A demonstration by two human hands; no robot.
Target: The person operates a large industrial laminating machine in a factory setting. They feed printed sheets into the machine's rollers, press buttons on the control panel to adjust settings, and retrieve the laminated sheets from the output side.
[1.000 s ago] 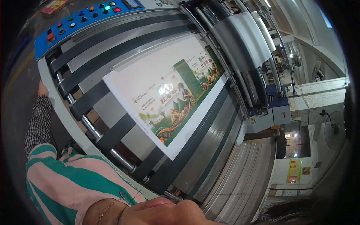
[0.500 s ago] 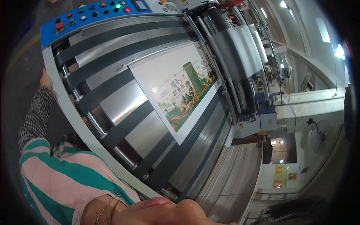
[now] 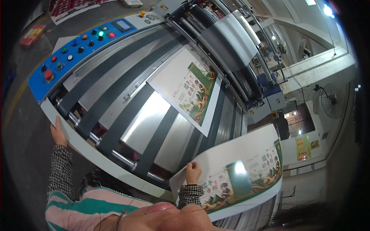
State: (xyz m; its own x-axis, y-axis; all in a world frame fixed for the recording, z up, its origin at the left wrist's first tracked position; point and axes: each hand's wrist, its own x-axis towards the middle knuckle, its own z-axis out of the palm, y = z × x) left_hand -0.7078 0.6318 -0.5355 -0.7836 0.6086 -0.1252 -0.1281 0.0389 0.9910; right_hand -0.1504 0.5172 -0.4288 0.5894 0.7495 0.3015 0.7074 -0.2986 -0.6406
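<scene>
My right hand (image 3: 193,173) is closed on the near edge of a large printed sheet (image 3: 252,153), pinching it beside the machine's near right corner. The sheet is white with green and colourful artwork, and it bows upward with a bright glare spot. Against the pale outer rail (image 3: 96,159) of the machine rests my left hand (image 3: 58,134), fingers stretched and apart, some partly hidden. A second sheet (image 3: 189,84) with similar artwork lies flat on the machine's dark belts (image 3: 115,138), its far edge close to the rollers.
A blue control panel (image 3: 79,52) with buttons and a small screen lines the machine's far left side. Rollers carrying white film (image 3: 231,40) stand at its far end. Beyond the panel, a red-patterned stack (image 3: 73,7) and a packet (image 3: 32,36) lie on the floor. A fan (image 3: 328,99) hangs at right.
My right hand has come into view, gripping a printed sheet at the machine's right. My left hand stays at the rail and shows more fully. The whole view has shifted.
</scene>
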